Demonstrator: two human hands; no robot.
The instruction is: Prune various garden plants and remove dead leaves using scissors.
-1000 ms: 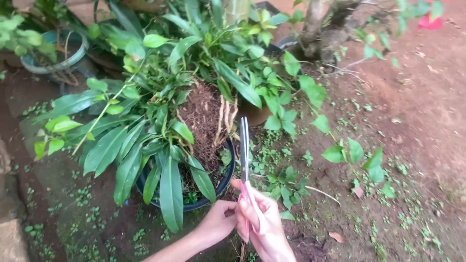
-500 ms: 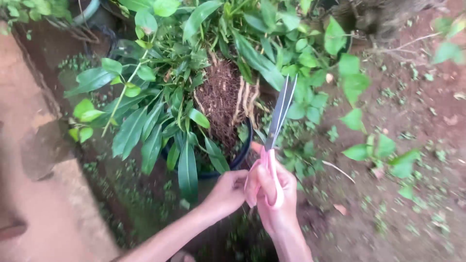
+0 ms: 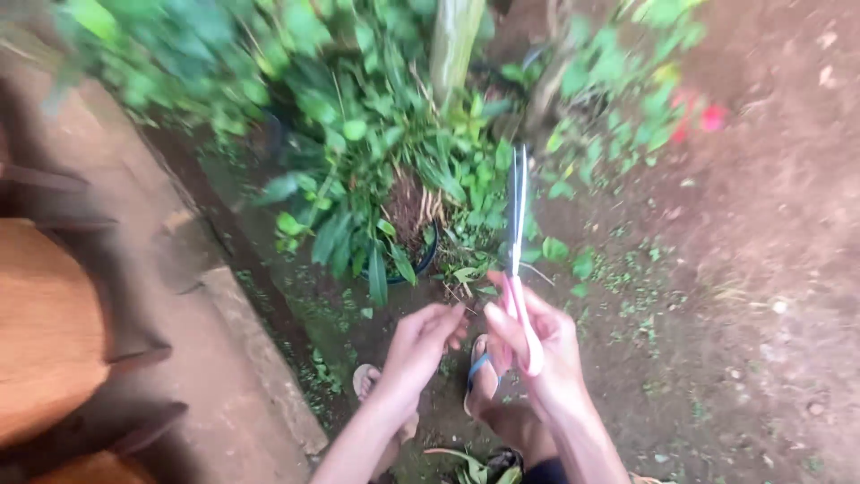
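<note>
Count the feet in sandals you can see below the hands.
2: one foot below the left hand, one foot in a blue-strapped sandal beside the right hand holding scissors. Arms partly hide both.

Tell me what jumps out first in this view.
The scissors stand out, blades pointing up at centre, pink handles gripped in the right hand. Beside it the left hand is empty, its fingers loosely spread. Beyond them a leafy potted plant sits on the soil, and sandalled feet show below the hands.
</note>
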